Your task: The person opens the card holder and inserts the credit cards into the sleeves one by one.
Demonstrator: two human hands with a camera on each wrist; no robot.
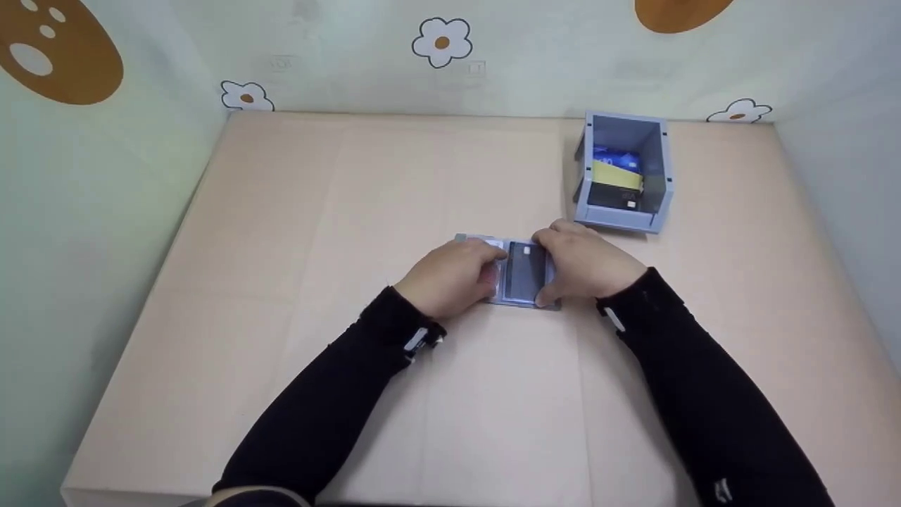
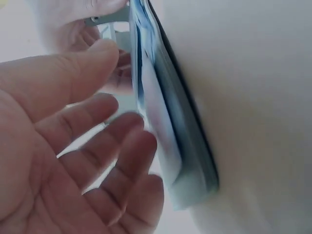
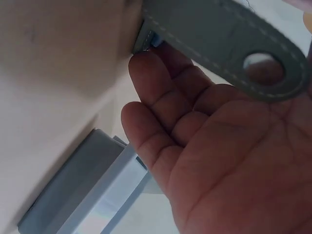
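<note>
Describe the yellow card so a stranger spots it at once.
Toward the back right of the table stands a gray bin. Inside, the yellow card lies between a blue card and a black card, set apart by its colour.

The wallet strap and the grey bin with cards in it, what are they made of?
The wallet strap looks like matte leather or imitation leather, because stitches run along its edge; I can't tell which. The grey bin is probably smooth, hard plastic: its walls look stiff and evenly coloured.
</note>
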